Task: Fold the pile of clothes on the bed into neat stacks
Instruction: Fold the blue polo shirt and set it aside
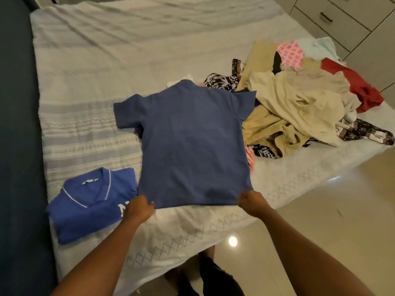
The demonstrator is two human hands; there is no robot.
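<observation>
**Both grips pinching the hem of the blue T-shirt**

I am looking down at the blue T-shirt (192,142), which is lying spread flat on the bed (102,67) in the centre of the frame. Its neck end is pointing toward the top of the frame and both short sleeves are sticking out sideways. My left grip (139,207) is pinching the lower left corner of the hem, with the fingers curled round the cloth. My right grip (251,202) is doing the same at the lower right corner. The hem is sitting close to the bed's near edge.

The pile of clothes (299,103) is lying unfolded at the middle right of the frame, and the T-shirt's right sleeve is reaching onto its edge. Beige garments are lying on top of the pile, with a red garment (352,82) at its far right.

A folded blue polo shirt (89,208) with a white-trimmed collar is resting at the lower left, just beside the T-shirt. A shiny tiled floor (320,231) is showing at the lower right.
</observation>
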